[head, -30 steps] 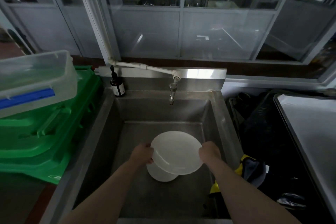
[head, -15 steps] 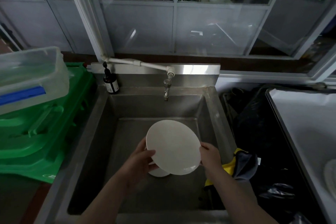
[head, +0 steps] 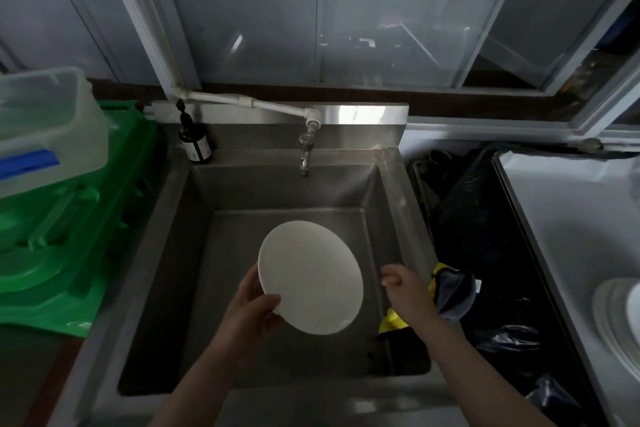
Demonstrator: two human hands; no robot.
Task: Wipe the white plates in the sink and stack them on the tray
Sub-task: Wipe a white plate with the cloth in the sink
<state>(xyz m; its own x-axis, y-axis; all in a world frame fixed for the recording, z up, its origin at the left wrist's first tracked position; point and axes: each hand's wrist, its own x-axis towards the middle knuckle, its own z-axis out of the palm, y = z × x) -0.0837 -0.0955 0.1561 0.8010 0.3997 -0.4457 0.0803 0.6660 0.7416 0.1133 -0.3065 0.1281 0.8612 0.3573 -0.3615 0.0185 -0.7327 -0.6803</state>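
A white plate (head: 310, 277) is held tilted above the steel sink (head: 194, 218). My left hand (head: 254, 308) grips its lower left rim, thumb on the face and fingers behind. My right hand (head: 403, 288) hovers just right of the plate, off it, with fingers loosely bent and nothing in them. A yellow and grey cloth (head: 446, 295) hangs over the sink's right rim, right beside that hand. At the far right a stack of white plates (head: 620, 319) lies on a pale tray (head: 561, 218). Any plates lower in the sink are hidden behind the held one.
A tap (head: 305, 156) sticks out over the back of the sink, with a dark bottle (head: 194, 142) at its back left corner. Green crates (head: 62, 246) and a clear tub (head: 41, 128) stand left. Black bags (head: 485, 253) fill the gap between sink and tray.
My right hand has let go of the plate's right rim and moved slightly right. The left hand now holds the plate alone, raised and tilted more upright. The camera has turned a little right.
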